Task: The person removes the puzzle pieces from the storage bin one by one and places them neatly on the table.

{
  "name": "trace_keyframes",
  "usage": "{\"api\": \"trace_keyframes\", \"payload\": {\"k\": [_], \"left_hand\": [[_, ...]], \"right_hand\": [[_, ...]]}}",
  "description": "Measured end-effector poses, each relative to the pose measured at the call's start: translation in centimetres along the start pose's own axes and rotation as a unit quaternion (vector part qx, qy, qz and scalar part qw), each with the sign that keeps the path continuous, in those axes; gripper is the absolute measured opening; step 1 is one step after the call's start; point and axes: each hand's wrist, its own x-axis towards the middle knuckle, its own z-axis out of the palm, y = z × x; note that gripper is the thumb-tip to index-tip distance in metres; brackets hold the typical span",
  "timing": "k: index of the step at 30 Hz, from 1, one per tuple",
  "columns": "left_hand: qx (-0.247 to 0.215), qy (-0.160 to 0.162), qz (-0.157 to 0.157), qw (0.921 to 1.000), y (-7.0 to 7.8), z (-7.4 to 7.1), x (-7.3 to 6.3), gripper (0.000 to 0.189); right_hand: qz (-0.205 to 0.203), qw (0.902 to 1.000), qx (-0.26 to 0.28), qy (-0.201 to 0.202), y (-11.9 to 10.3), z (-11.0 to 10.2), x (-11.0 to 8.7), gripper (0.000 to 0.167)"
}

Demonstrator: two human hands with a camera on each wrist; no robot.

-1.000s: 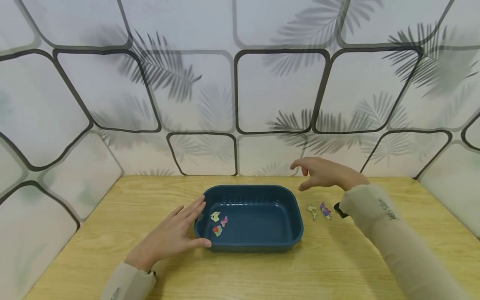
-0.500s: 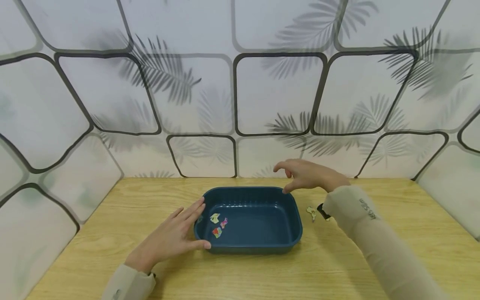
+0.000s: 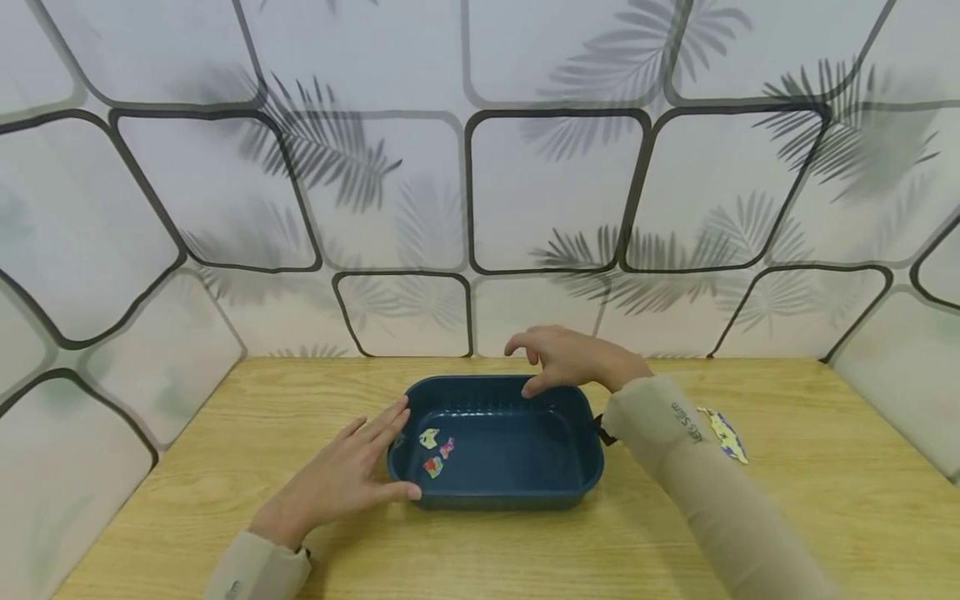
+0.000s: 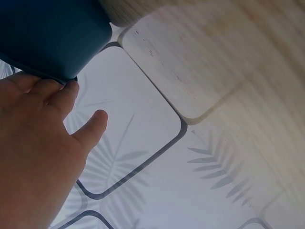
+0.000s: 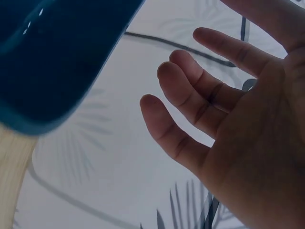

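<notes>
A dark blue rectangular tray [image 3: 495, 501] sits on the table. Three small flat colourful cutouts lie in its left part: a cream piece [image 3: 428, 438], a pink one [image 3: 447, 448] and a red-and-green one [image 3: 433, 467]. My left hand [image 3: 341, 479] rests at the tray's left end, fingers straight at the rim and thumb by the front corner. In the left wrist view, those fingertips touch the rim. Over the tray's back right edge hovers my right hand [image 3: 573, 357]. The right wrist view shows its fingers [image 5: 183, 95] loosely bent, with nothing in them.
A yellow-and-blue cutout [image 3: 726, 435] lies on the wooden table [image 3: 480, 554], right of my right sleeve [image 3: 675, 433]. My right forearm covers part of the tabletop beside the tray. A patterned wall covering [image 3: 555, 192] rises behind the table.
My right hand has moved left, from beyond the tray to over its back right edge. Its sleeve now hides two cutouts and uncovers the yellow-and-blue one. My left hand stays put.
</notes>
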Motion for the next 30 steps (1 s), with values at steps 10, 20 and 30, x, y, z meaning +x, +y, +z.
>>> {"api": "trace_keyframes", "payload": {"k": [10, 20, 30], "left_hand": [[-0.012, -0.003, -0.010, 0.9999, 0.1, -0.1, -0.1, 0.100], [-0.011, -0.003, -0.004, 0.9999, -0.1, -0.1, 0.0, 0.100], [-0.009, 0.003, -0.001, 1.0000, -0.2, 0.1, 0.0, 0.100]], "right_hand": [[-0.020, 0.9996, 0.004, -0.019, -2.2, 1.1, 1.7, 0.053], [-0.010, 0.9986, 0.007, -0.052, -3.5, 2.7, 3.5, 0.052], [-0.013, 0.9959, -0.002, -0.090, -4.3, 4.3, 4.9, 0.045]]}}
